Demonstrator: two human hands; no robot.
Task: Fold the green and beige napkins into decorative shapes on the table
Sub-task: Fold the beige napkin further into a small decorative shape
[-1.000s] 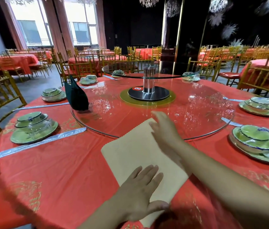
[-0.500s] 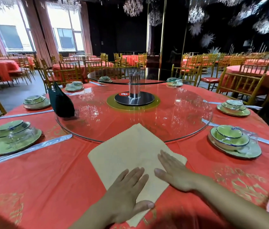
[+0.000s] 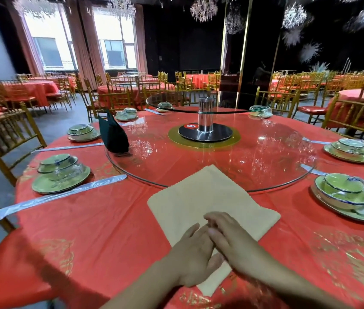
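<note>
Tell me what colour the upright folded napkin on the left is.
The napkin is dark green, seen in the head view.

The right hand [image 3: 232, 239] hides some fingertips of the left hand [image 3: 193, 258]; both cover the square beige cloth napkin [image 3: 201, 197] right beneath them.

Beige napkin [image 3: 210, 197] is lying spread flat on the red tabletop [image 3: 109, 230], turned like a diamond, with its zigzag-edged far corner resting over the rim of the glass turntable [image 3: 266, 157]. Dark green napkin [image 3: 113, 134] is standing upright on the turntable's left edge, folded into a pointed shape, well apart from the beige one.
</note>
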